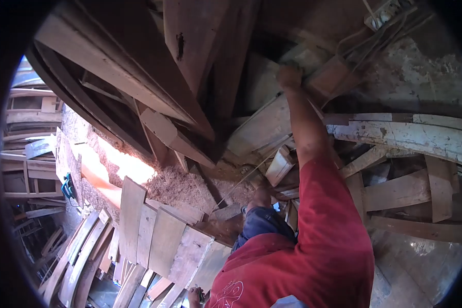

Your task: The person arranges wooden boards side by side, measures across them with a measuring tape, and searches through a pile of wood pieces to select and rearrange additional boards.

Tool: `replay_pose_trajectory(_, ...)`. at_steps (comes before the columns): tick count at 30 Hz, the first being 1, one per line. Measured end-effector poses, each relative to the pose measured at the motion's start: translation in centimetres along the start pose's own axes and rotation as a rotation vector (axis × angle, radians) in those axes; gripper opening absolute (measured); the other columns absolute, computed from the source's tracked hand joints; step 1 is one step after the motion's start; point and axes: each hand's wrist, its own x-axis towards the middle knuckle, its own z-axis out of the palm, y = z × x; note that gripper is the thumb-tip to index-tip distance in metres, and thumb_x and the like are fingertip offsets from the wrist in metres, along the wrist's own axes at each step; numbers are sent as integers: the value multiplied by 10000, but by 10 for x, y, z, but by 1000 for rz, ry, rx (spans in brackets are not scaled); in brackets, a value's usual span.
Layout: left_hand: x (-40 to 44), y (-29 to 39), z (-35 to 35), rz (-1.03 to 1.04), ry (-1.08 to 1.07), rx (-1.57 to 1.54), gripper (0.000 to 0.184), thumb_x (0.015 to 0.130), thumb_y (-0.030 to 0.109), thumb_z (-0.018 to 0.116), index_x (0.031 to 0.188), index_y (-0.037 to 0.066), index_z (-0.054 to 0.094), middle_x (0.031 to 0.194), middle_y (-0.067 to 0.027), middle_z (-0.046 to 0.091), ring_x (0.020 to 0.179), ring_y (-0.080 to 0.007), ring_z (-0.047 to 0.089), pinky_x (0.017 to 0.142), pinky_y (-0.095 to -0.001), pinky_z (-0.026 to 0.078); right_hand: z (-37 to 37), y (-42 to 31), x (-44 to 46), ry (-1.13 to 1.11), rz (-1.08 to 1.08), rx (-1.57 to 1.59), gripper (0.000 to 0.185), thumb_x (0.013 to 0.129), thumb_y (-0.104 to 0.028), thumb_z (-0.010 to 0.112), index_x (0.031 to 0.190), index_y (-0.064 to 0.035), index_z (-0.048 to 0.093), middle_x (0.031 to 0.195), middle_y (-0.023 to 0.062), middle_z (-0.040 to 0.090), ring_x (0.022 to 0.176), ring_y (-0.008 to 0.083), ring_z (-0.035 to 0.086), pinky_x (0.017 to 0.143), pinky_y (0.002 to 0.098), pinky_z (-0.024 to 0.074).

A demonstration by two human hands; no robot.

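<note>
My right hand [290, 77] is stretched far forward, its fingers curled closed among wooden boards in shadow. Whatever it grips is too dark to make out. Just below it lies a wide pale board [262, 126], and beside it is a brown wood block [331, 74]. Low in the view, my left hand [194, 296] is partly hidden by my red shirt. Its fingers are closed round a small dark object [202, 295] whose kind I cannot tell. A short whitish wood block [280, 167] leans near my outstretched forearm.
Large planks [133, 66] slant overhead at the upper left. Sawdust [174, 190] covers the ground by my foot [262, 197]. Upright boards [159, 238] form a row at lower left, near stacked curved timbers [79, 259]. A blue-green tool [68, 186] sits farther left. Long curved beams [405, 133] extend rightward.
</note>
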Motion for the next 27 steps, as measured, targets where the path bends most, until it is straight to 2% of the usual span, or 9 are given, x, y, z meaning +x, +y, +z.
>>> replay_pose_trajectory(1, 3, 1, 0, -7, 8, -79, 116, 934, 104, 579, 915, -11, 587, 734, -150, 671, 529, -243, 640, 472, -355, 542, -11, 0, -1, -138, -24, 33, 414, 822, -298, 686, 1190, -106, 683, 1204, 154, 643, 1203, 344, 565, 994, 506, 459)
replay_pose_trajectory(3, 7, 8, 4, 11, 4, -43, 109, 937, 101, 576, 920, -7, 588, 741, -149, 674, 528, -241, 639, 470, -354, 540, -18, 4, 6, -262, -53, 61, 378, 829, -322, 699, 1141, -110, 712, 1203, 159, 660, 1207, 337, 579, 1002, 502, 464)
replay_pose_trajectory(5, 12, 18, 7, -35, 25, -33, 96, 944, 97, 570, 929, 4, 593, 754, -143, 680, 532, -231, 640, 471, -348, 536, -17, 7, 8, -510, 72, 262, 410, 846, -381, 715, 1149, -106, 710, 1225, 169, 677, 1196, 324, 617, 1012, 470, 486)
replay_pose_trajectory(9, 22, 32, 16, -67, 54, -66, 90, 946, 98, 576, 931, 12, 596, 750, -136, 682, 534, -221, 639, 469, -341, 527, -29, 16, 10, -435, 75, 269, 512, 801, -435, 769, 1151, -68, 695, 1190, 214, 674, 1110, 366, 651, 948, 467, 521)
replay_pose_trajectory(11, 24, 24, 15, -64, 53, -208, 82, 947, 98, 587, 924, 21, 603, 741, -127, 680, 530, -212, 633, 463, -333, 516, -35, 29, 16, -278, -195, 212, 538, 797, -428, 777, 1189, -73, 677, 1190, 206, 676, 1117, 383, 643, 954, 465, 515)
replay_pose_trajectory(14, 23, 15, 17, -62, 35, -104, 94, 955, 117, 594, 919, 32, 612, 732, -114, 676, 529, -208, 629, 461, -327, 509, -77, 49, 39, -443, -332, 176, 545, 858, -387, 727, 1318, -114, 628, 1261, 188, 657, 1179, 378, 619, 993, 448, 494)
replay_pose_trajectory(18, 38, 5, 29, 7, -20, -53, 136, 967, 168, 602, 897, 53, 611, 727, -107, 674, 526, -213, 628, 457, -336, 497, -136, 67, 32, -262, -586, 247, 548, 873, -359, 715, 1343, -101, 600, 1233, 201, 662, 1156, 365, 628, 985, 430, 489)
replay_pose_trajectory(23, 59, 22, 47, 41, -21, -65, 87, 920, 129, 610, 884, 50, 600, 742, -98, 677, 564, -192, 639, 489, -319, 493, -274, 24, 14, -355, -683, 299, 334, 802, -206, 771, 1054, -34, 635, 1061, 177, 683, 1025, 386, 635, 848, 481, 487)
replay_pose_trajectory(27, 82, 40, 53, 70, -14, -117, 79, 920, 126, 602, 894, 51, 607, 752, -94, 682, 573, -187, 643, 494, -324, 497, -351, 7, 13, -291, -772, 269, 327, 759, -201, 795, 946, -19, 597, 978, 161, 683, 1002, 391, 626, 809, 509, 465)
